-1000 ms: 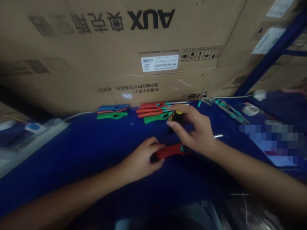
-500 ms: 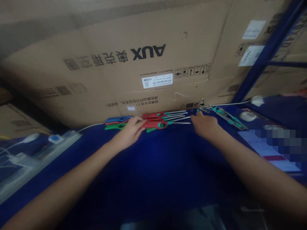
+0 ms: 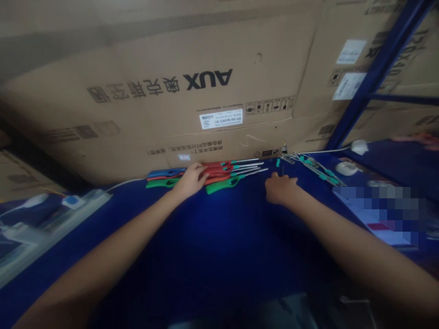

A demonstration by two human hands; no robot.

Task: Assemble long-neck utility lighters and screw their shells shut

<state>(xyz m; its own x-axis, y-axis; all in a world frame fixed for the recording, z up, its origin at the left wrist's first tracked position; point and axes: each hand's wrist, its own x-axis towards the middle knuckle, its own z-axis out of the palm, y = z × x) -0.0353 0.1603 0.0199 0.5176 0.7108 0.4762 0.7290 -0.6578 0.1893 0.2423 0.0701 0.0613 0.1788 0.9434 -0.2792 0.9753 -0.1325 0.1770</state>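
Observation:
Several long-necked gas lighters (image 3: 219, 170) lie in a stack against the carton, their metal tubes pointing right. Red, green and blue handles show. My left hand (image 3: 192, 179) is closed over the handles in the middle of the stack, thumb toward the red ones. A green lighter (image 3: 221, 185) lies at the front, partly behind that hand. Right of the tube tips, my right hand (image 3: 281, 188) is closed low over the blue surface. A thin dark sliver sticks up by its fingers; what it holds is hidden. Loose metal tubes with green ends (image 3: 318, 169) lie farther right.
A large cardboard carton (image 3: 154, 55) walls off the back. A blue metal post (image 3: 370, 77) stands at right, near a white round object (image 3: 346, 168) and a partly blurred sheet (image 3: 360, 217). At left are a pale strip (image 3: 55, 237) and white plugs with cords (image 3: 24, 233).
My right hand has drawn back from the tube tips toward me. The red lighter at the stack's front no longer shows there; a green one now does. The view has shifted slightly.

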